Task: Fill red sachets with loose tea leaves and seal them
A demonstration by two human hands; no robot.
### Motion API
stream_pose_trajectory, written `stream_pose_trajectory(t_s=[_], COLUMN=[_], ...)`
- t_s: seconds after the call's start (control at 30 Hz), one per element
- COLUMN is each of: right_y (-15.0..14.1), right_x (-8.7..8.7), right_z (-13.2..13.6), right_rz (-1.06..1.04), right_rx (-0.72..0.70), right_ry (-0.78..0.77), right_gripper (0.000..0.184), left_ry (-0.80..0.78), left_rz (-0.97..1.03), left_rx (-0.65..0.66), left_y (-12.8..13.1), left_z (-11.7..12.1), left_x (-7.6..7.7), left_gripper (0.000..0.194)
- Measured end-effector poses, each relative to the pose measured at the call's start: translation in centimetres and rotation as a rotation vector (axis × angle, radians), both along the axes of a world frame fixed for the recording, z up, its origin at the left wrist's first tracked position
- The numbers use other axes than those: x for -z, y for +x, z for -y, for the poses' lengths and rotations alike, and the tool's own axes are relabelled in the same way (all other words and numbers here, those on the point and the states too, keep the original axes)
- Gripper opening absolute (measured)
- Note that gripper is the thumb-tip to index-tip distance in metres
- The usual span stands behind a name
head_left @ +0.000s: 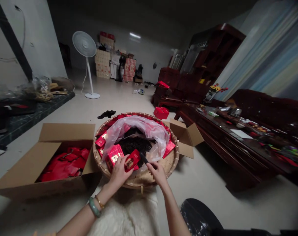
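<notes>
My left hand is closed on a small red packet over the near rim of a round woven basket tray. My right hand grips a dark scoop handle whose tip points at the packet. In the tray lies a clear plastic bag opened around a heap of dark loose tea leaves. Several more red packets lie in the tray around the bag. A green bangle and a gold bracelet sit on my left wrist.
An open cardboard box with red bags stands to the left, a smaller open box behind the tray on the right. A long dark wooden table runs along the right. A white fan stands further back. White fur lies under my arms.
</notes>
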State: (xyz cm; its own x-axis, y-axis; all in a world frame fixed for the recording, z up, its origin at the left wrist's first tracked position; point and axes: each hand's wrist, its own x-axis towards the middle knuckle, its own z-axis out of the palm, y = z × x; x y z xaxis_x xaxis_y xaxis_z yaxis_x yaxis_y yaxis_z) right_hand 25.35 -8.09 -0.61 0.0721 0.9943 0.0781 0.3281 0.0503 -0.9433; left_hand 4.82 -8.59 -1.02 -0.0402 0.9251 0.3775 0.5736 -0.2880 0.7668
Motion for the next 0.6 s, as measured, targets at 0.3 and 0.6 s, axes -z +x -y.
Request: stream_pose_trajectory(t_s=[0.3,0.6], right_y=[-2.2,-1.9], right_x=[0.4,0.8], right_z=[-0.5,-1.3], right_rz=[0.191,0.231], right_rx=[0.084,0.081], right_ry=[0.062,0.081], right_gripper=[0.04,0.042], left_ry=[0.026,-0.212], left_rz=[-0.265,0.216], left_rx=[-0.055,0.087], left_y=[0.2,-1.2], left_z=[0.1,-1.6], left_x=[0.6,1.6], left_gripper=[0.054,0.054])
